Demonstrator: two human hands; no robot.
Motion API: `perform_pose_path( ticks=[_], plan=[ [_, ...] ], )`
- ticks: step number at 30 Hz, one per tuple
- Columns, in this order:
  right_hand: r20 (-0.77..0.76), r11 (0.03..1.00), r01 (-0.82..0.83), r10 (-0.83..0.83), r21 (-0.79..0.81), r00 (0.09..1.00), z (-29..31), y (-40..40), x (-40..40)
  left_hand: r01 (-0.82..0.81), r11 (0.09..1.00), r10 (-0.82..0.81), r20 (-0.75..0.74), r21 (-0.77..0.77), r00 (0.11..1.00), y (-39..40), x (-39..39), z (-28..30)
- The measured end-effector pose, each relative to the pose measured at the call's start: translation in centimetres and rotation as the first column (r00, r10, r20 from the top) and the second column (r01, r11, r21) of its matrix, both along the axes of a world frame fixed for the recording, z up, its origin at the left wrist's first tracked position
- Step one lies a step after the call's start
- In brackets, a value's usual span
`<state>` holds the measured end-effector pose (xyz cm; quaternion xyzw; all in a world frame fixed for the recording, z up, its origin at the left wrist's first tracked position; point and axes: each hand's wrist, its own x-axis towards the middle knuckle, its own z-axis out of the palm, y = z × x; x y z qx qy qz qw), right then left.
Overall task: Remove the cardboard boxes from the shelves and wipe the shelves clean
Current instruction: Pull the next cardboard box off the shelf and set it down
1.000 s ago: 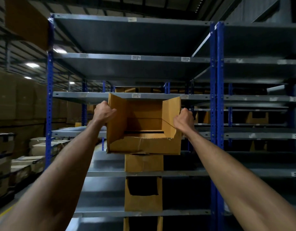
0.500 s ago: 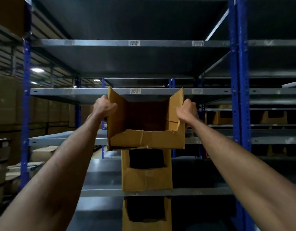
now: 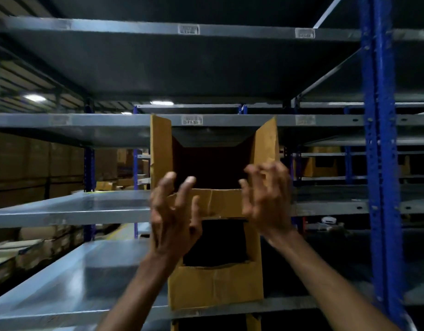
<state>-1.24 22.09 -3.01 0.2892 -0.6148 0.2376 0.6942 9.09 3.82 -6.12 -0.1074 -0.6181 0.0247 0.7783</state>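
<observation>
At the upper box point(image 3: 226, 201), both hands point(image 3: 175, 216) have let go.

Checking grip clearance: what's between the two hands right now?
Head view: the upper cardboard box's low front wall and dark opening lie between left hand and right hand.

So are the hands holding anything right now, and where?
Nothing is held. The left hand and right hand hover with fingers spread in front of the open brown cardboard box on the grey metal shelf.
</observation>
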Motion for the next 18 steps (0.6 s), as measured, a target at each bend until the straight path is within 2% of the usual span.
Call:
perform_pose_path(
  ticks=[2,4,5,7,11,18],
  plan=[
    [0.000,0.986,0.045,-0.045,0.159,0.999,-0.6,-1.8,-0.8,-0.148,0.985,0.159,0.143,-0.085,0.977,0.1,-1.6,0.7],
    [0.067,0.971,0.071,-0.089,0.226,0.994,-0.2,-3.2,-2.0,-0.317,0.945,0.323,0.336,-0.075,0.885,-0.5,-3.0,2.4],
    [0.099,0.970,0.063,-0.088,0.233,0.991,0.0,-3.7,-2.7,-0.360,0.931,0.353,0.398,-0.060,0.846,-1.0,-3.7,3.1],
    [0.145,0.972,0.034,-0.069,0.234,0.987,0.2,-4.5,-4.3,-0.356,0.934,0.333,0.457,-0.038,0.825,-2.2,-5.3,3.8],
    [0.191,0.969,0.013,-0.061,0.245,0.980,0.3,-6.2,-7.7,-0.270,0.963,0.246,0.481,-0.020,0.842,-4.7,-8.9,3.3],
    [0.239,0.968,0.024,-0.085,0.249,0.967,0.6,-9.1,-12.3,-0.292,0.956,0.227,0.527,0.041,0.819,-6.9,-13.8,3.2]
  ],
)
